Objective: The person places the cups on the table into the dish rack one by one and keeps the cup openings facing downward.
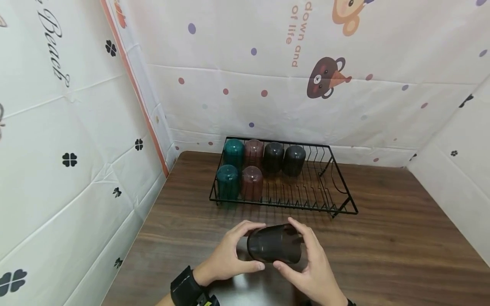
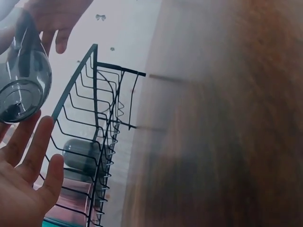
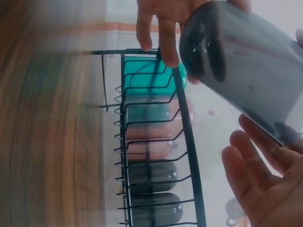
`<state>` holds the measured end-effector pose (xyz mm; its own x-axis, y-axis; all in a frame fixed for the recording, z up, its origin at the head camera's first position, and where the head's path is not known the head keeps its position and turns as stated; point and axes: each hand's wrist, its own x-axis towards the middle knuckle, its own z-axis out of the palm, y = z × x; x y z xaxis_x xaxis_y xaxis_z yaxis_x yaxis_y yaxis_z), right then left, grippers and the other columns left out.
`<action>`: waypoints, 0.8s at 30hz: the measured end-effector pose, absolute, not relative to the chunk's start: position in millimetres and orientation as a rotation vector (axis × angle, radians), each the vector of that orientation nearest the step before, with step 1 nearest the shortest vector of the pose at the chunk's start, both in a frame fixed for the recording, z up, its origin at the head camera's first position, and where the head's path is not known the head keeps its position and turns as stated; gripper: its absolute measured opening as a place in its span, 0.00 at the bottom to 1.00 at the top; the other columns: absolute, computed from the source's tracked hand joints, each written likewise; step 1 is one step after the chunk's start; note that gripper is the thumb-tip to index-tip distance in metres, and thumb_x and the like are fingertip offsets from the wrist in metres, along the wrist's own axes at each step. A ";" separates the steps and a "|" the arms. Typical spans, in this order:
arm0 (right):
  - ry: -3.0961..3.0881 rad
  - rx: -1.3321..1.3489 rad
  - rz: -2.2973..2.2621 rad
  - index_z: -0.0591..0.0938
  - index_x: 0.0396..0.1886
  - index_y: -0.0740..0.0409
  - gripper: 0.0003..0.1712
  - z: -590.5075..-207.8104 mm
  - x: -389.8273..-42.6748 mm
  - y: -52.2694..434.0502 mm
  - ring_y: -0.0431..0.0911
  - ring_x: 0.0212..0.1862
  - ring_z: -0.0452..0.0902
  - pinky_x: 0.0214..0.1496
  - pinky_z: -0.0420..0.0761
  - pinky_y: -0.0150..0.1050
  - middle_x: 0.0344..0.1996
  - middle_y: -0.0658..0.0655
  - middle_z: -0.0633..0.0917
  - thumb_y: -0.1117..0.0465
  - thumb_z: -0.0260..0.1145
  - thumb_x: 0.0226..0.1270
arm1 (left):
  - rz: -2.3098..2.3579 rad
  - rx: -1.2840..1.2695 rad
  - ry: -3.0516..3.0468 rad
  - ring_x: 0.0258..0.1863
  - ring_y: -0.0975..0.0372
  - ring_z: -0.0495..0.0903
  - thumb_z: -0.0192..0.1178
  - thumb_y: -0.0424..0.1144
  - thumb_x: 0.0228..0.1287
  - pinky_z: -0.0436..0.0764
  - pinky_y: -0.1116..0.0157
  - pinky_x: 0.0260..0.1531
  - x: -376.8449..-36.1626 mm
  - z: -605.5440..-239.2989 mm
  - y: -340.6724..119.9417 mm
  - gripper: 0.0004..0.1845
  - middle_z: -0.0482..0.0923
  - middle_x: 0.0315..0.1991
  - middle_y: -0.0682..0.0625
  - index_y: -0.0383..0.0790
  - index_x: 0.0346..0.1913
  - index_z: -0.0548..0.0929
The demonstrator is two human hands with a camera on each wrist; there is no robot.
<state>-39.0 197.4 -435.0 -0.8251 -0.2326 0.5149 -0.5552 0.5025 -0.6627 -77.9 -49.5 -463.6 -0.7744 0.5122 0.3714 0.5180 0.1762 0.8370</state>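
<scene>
A dark smoky translucent cup [image 1: 274, 248] lies on its side, held just above the wooden table [image 1: 402, 246]. My left hand [image 1: 253, 245] grips one end between thumb and fingers. My right hand [image 1: 285, 243] holds the other end, index finger on top and thumb below. In the left wrist view the cup [image 2: 23, 80] hangs above my left palm [image 2: 21, 189]. The right wrist view shows the cup [image 3: 246, 61] close up, over my right palm [image 3: 265, 184].
A black wire dish rack [image 1: 344, 199] stands behind the hands. Its left part holds upside-down cups: two teal [image 1: 233, 153], two reddish brown [image 1: 251, 182] and two black [image 1: 294, 159]. Patterned white sheets wall in the table on three sides.
</scene>
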 end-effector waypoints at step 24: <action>-2.369 0.698 1.287 0.65 0.75 0.52 0.57 -445.1 -46.5 201.5 0.40 0.55 0.76 0.50 0.80 0.36 0.62 0.51 0.77 0.60 0.85 0.45 | -1.762 -1.074 -2.195 0.53 0.60 0.78 0.75 0.43 0.56 0.83 0.63 0.48 -82.3 -460.0 -55.0 0.42 0.74 0.63 0.50 0.49 0.74 0.69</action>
